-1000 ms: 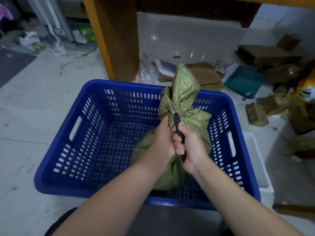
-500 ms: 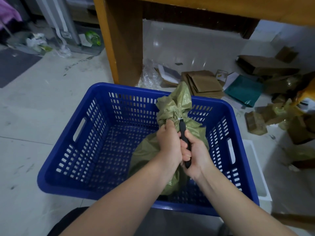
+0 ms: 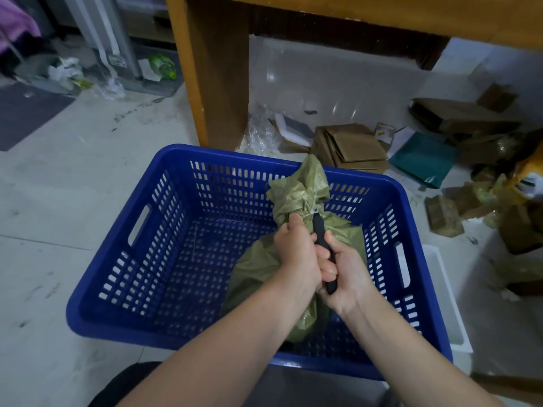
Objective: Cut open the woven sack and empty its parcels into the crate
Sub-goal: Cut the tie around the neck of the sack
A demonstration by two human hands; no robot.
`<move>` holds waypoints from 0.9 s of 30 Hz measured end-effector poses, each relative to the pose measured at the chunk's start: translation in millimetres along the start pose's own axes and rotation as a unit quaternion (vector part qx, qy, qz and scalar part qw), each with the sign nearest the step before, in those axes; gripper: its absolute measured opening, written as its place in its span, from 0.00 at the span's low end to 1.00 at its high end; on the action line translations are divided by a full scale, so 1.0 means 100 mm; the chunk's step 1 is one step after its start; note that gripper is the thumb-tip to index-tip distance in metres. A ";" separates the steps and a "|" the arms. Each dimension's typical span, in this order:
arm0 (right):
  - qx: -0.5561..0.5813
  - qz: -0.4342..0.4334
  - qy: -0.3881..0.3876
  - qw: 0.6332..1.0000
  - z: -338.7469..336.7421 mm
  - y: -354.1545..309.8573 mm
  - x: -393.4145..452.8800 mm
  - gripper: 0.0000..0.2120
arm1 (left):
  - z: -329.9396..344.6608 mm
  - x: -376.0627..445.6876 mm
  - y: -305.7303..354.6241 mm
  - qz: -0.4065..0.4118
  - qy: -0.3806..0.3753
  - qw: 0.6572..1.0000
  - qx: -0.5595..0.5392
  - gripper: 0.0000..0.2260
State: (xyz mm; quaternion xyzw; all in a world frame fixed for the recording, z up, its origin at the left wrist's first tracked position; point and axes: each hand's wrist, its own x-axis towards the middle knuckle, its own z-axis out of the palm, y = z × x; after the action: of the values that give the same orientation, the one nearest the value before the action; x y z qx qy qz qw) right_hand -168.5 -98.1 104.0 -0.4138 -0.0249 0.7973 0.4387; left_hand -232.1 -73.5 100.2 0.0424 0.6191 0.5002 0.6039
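Note:
A green woven sack (image 3: 296,189) stands in the right half of a blue slotted crate (image 3: 141,259) on the floor. Its neck is bunched and tied with a pale string. My left hand (image 3: 295,249) grips the sack just below the tie. My right hand (image 3: 346,274) holds a black-handled cutter (image 3: 321,233) whose tip touches the string at the neck. The sack's lower part is hidden behind my forearms. No parcels are visible inside the crate.
A wooden table leg (image 3: 217,69) rises just behind the crate. Flattened cardboard boxes (image 3: 349,148), a teal mailer (image 3: 423,160) and loose brown parcels (image 3: 443,215) litter the floor to the right. A white tray (image 3: 449,304) sits against the crate's right side.
The sack's top has slumped and crumpled lower. The cutter tip stays at the tied neck with both hands holding the same grip. The camera has shifted a little.

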 end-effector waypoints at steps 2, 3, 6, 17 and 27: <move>0.002 -0.004 0.006 1.000 0.02 0.00 -0.01 0.16 | 0.00 0.01 0.00 -0.003 -0.002 1.000 -0.008 0.14; 0.006 -0.006 0.007 1.000 0.02 0.00 -0.01 0.16 | 0.01 0.02 0.00 -0.005 -0.004 1.000 -0.011 0.14; -0.010 -0.006 0.006 1.000 0.01 -0.01 -0.01 0.16 | 0.01 0.03 -0.03 -0.010 0.000 1.000 -0.012 0.15; 0.043 0.028 -0.056 0.997 -0.07 -0.06 -0.02 0.13 | -0.02 0.07 0.05 -0.043 -0.017 0.999 0.019 0.17; 0.162 0.134 -0.078 0.975 -0.17 -0.12 -0.01 0.09 | -0.07 0.07 0.12 -0.021 -0.047 0.999 -0.015 0.12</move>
State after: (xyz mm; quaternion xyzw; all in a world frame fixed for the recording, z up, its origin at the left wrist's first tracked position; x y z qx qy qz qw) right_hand -148.6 -97.0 98.3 -0.2728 0.1259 0.8721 0.3862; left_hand -246.7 -66.8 101.9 0.0439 0.5829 0.4941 0.6435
